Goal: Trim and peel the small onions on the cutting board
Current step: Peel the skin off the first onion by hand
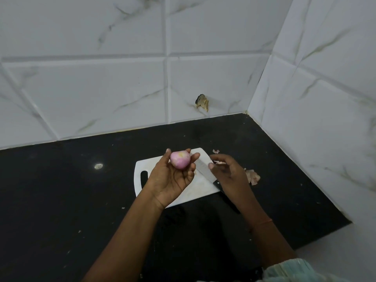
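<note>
Nearest the lens, a pale green sleeve (293, 270) covers the upper part of the right arm, and both bare forearms reach out over the black counter (61, 190) toward its back right corner, where the two tiled walls meet. Left hand (173, 180) is turned palm up above the white cutting board (195, 190), its fingers curled round a small onion (180, 159) that looks peeled: pink, smooth skin and a pale trimmed end facing the camera. Right hand (227, 171) hangs just beside it with the fingers loosely bent and gripping nothing; it hovers directly over the knife (203, 166), which lies across the board with its blade under the fingers and its black handle sticking out past the board's near right edge onto the counter. That is the main hazard as I judge it: a downward reach without looking could land the fingertips on the edge instead of the handle, and a nudge to the overhanging handle could swing the blade toward the left wrist. The onion sits in a light cradle, not a firm pinch, and a peeled bulb is likely slippery, so it may roll off the palm onto the counter. Loose papery peels (252, 177) lie on the counter toward its right edge; no other onions show on the board.
</note>
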